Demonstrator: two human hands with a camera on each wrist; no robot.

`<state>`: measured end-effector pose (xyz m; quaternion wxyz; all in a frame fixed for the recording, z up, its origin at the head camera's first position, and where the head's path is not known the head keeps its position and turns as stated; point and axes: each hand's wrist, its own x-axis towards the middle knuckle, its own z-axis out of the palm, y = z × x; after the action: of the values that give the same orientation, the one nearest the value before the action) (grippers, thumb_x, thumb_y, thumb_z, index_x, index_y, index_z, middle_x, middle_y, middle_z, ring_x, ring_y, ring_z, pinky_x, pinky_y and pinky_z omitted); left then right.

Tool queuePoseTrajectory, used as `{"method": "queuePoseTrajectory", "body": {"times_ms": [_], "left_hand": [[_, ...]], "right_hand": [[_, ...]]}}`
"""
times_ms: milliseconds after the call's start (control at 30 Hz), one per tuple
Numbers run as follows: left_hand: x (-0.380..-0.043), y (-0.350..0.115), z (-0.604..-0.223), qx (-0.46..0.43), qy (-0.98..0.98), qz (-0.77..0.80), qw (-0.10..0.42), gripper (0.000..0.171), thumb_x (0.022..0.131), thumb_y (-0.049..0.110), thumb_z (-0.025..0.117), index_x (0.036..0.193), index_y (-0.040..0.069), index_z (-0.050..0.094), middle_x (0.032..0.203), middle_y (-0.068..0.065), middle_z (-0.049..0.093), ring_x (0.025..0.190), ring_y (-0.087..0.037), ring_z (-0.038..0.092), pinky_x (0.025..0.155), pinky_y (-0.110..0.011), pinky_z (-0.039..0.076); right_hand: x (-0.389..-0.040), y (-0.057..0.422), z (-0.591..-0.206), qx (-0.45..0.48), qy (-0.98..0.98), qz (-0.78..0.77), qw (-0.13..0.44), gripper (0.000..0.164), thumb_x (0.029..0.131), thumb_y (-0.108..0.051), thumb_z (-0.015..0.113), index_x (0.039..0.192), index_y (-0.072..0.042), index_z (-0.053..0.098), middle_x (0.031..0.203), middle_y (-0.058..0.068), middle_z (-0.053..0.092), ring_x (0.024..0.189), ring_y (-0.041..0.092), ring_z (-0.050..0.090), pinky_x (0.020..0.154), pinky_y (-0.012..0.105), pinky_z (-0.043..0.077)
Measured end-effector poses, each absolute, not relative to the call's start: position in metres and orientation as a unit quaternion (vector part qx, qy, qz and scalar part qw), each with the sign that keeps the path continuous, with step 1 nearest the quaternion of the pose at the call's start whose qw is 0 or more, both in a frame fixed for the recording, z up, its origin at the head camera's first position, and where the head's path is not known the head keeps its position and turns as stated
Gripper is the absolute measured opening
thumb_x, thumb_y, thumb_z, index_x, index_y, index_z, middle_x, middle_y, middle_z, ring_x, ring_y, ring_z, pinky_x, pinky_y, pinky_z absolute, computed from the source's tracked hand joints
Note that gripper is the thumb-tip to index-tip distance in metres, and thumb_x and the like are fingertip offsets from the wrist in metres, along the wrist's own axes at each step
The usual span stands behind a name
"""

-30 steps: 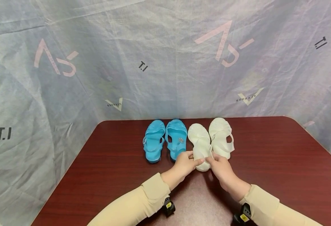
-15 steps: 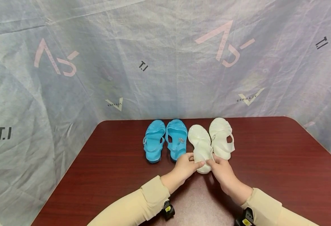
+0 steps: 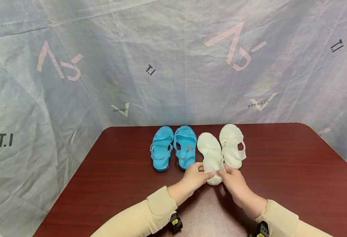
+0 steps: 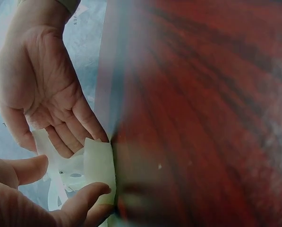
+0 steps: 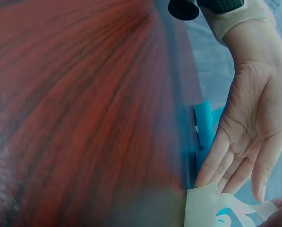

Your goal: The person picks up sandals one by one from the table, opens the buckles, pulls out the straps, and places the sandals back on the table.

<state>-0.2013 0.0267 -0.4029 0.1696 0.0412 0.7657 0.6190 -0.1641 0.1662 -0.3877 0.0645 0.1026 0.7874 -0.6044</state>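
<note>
A white sandal lies toe-away between my two hands, its heel nearest me. My left hand pinches the left side of the heel, thumb on top. On the other side, my right hand pinches the heel by its strap. The left wrist view shows the sandal's heel between both hands, low over the table. In the right wrist view the heel sits under my left hand's fingertips. The second white sandal lies just right of the held one.
Left of the white pair, two blue sandals lie side by side, toes away. All rest on a dark red wooden table. A grey printed cloth hangs behind the table and along its sides.
Both hands have drawn the white sandal slightly toward me, its toe now a little farther from the table's back edge. The other sandals stay where they were.
</note>
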Motion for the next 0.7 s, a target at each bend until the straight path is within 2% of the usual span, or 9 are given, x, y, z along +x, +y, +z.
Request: {"method": "queuePoseTrajectory", "body": {"times_ms": [67,167,233,300,367,467,533,600,700], "left_hand": [[-0.2,0.026,-0.401,0.042,0.766,0.619,0.17,0.05,0.087,0.015,0.073,0.128,-0.007,0.054,0.112,-0.012,0.068,0.096,-0.014,0.066,0.07,-0.023,0.054],[-0.197,0.026,-0.399,0.042,0.768,0.616,0.17,0.05,0.087,0.014,0.072,0.128,-0.008,0.053,0.113,-0.014,0.067,0.099,-0.016,0.066,0.072,-0.026,0.056],[-0.196,0.026,-0.399,0.04,0.77,0.614,0.17,0.051,0.087,0.013,0.073,0.129,-0.008,0.053,0.114,-0.014,0.067,0.1,-0.017,0.066,0.073,-0.027,0.056],[-0.195,0.025,-0.399,0.038,0.771,0.612,0.17,0.052,0.087,0.013,0.072,0.13,-0.008,0.052,0.115,-0.013,0.066,0.101,-0.018,0.066,0.074,-0.028,0.057],[-0.194,0.025,-0.4,0.038,0.769,0.614,0.172,0.053,0.087,0.014,0.073,0.13,-0.008,0.052,0.115,-0.013,0.066,0.102,-0.018,0.065,0.075,-0.028,0.057],[-0.192,0.024,-0.4,0.042,0.764,0.62,0.175,0.053,0.086,0.016,0.074,0.129,-0.007,0.052,0.113,-0.012,0.066,0.1,-0.016,0.066,0.074,-0.027,0.057],[-0.192,0.023,-0.4,0.045,0.761,0.622,0.179,0.054,0.086,0.018,0.075,0.128,-0.007,0.053,0.113,-0.012,0.066,0.098,-0.015,0.066,0.075,-0.027,0.057],[-0.191,0.022,-0.4,0.047,0.76,0.622,0.181,0.054,0.086,0.019,0.075,0.128,-0.006,0.052,0.113,-0.012,0.066,0.098,-0.014,0.066,0.075,-0.026,0.056],[-0.19,0.021,-0.399,0.043,0.761,0.622,0.182,0.054,0.086,0.017,0.074,0.13,-0.007,0.051,0.115,-0.013,0.065,0.102,-0.017,0.065,0.076,-0.028,0.057]], "right_hand": [[-0.163,0.167,-0.388,0.101,0.791,-0.601,0.056,0.051,0.097,-0.014,0.048,0.143,0.005,0.041,0.132,0.021,0.057,0.107,0.016,0.055,0.087,0.023,0.046],[-0.161,0.167,-0.39,0.104,0.783,-0.611,0.051,0.047,0.096,-0.012,0.049,0.14,0.005,0.047,0.114,0.018,0.066,0.08,0.011,0.058,0.069,0.023,0.048],[-0.159,0.167,-0.39,0.103,0.785,-0.608,0.05,0.047,0.096,-0.012,0.049,0.14,0.005,0.047,0.115,0.016,0.066,0.084,0.008,0.057,0.071,0.021,0.047],[-0.158,0.167,-0.391,0.105,0.782,-0.612,0.052,0.047,0.096,-0.012,0.049,0.14,0.005,0.046,0.115,0.017,0.066,0.083,0.013,0.059,0.072,0.024,0.049],[-0.157,0.167,-0.391,0.106,0.786,-0.606,0.053,0.049,0.097,-0.013,0.049,0.142,0.006,0.044,0.126,0.018,0.062,0.098,0.014,0.057,0.08,0.021,0.046],[-0.156,0.167,-0.391,0.107,0.786,-0.607,0.055,0.05,0.097,-0.014,0.049,0.142,0.007,0.042,0.13,0.02,0.059,0.102,0.012,0.056,0.081,0.018,0.045],[-0.155,0.167,-0.39,0.111,0.775,-0.619,0.059,0.051,0.097,-0.013,0.048,0.143,0.007,0.041,0.122,0.021,0.063,0.088,0.013,0.06,0.074,0.02,0.047],[-0.155,0.166,-0.389,0.112,0.762,-0.635,0.063,0.051,0.097,-0.012,0.048,0.143,0.007,0.04,0.105,0.018,0.069,0.068,0.011,0.058,0.063,0.024,0.049],[-0.154,0.166,-0.388,0.117,0.739,-0.659,0.071,0.051,0.096,-0.01,0.046,0.144,0.006,0.039,0.08,0.008,0.067,0.042,0.016,0.047,0.049,0.032,0.047]]}}
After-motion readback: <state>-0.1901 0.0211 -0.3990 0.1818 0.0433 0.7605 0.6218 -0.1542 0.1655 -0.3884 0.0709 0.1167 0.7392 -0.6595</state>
